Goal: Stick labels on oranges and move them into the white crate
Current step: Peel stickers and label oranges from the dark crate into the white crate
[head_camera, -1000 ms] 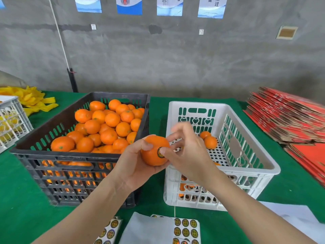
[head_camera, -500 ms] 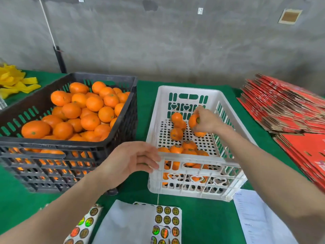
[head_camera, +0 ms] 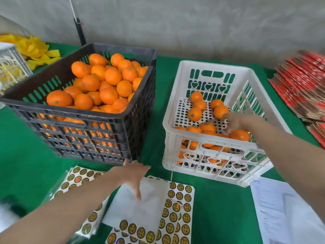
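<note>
The white crate (head_camera: pixel 209 140) sits right of centre on the green table (head_camera: pixel 154 106) and holds loose oranges (head_camera: pixel 194 114). The right hand (head_camera: pixel 236 123) is inside it among the fruit; blur hides whether its fingers grip anything. The left hand (head_camera: pixel 135 175), fingers straight and spread, reaches down onto the label sheets (head_camera: pixel 179 199) at lower centre. The black crate (head_camera: pixel 123 120), upper left, is full of oranges.

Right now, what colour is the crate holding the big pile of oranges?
The crate is black, clearest in the head view.
</note>
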Tool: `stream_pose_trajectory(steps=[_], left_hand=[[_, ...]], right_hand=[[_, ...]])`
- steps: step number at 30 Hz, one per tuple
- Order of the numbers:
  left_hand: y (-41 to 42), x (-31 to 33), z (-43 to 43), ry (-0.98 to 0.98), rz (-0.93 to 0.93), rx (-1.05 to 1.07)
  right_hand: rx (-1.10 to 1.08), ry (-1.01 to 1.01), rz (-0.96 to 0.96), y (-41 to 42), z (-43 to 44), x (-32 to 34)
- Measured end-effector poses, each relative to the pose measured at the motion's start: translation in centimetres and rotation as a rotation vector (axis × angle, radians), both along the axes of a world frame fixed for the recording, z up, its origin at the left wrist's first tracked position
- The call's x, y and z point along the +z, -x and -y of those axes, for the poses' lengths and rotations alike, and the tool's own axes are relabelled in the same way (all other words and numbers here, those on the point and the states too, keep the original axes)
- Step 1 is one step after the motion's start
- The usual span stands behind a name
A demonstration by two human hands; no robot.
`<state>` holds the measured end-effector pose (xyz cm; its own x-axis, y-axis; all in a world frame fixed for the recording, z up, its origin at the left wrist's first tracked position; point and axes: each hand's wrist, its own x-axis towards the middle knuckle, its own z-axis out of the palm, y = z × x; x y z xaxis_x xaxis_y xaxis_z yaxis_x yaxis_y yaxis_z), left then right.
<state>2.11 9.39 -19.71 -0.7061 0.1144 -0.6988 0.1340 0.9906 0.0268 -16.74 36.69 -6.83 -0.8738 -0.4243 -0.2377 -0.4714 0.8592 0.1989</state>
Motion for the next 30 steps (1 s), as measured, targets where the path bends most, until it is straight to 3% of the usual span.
stream_pose_trajectory(steps=[1,4,6,8,10,13,19,23,26,30], left_hand=[[0.0,-0.4,-0.1,0.018,-0.029,-0.01],[-0.3,-0.9,0.0,0.023,-0.134,-0.01],[-0.5,-0.7,0.4,-0.073,-0.153,0.053],[-0.5,0.1,0.9,-0.205,-0.153,0.131],[-0.5,1.5,1.5,-0.353,-0.162,0.235],[-0.7,4.1,2.7,-0.544,-0.142,0.424],[-2.4,6.9,5.3,-0.83,-0.065,0.733],[-3.3,6.9,6.9,-0.962,0.025,0.839],[-3.5,6.6,7.6,-0.847,-0.066,0.744],[-3.8,6.3,7.7,-0.84,-0.07,0.741]], right_hand=[[-0.053,0.109,0.012,-0.2,0.6,0.5],[-0.021,0.618,-0.227,-0.8,1.9,1.2],[0.183,0.994,-0.385,-4.9,3.9,2.0],[0.435,1.146,-0.264,-9.9,5.9,2.2],[0.541,1.121,-0.011,-14.2,7.2,0.3],[0.385,0.943,0.315,-17.5,7.8,-3.4],[0.07,0.883,0.664,-18.5,6.6,-7.0],[-0.033,0.964,0.806,-19.2,6.5,-6.8],[-0.078,1.033,0.832,-19.6,6.4,-6.2],[-0.04,1.044,0.785,-20.6,6.6,-5.6]])
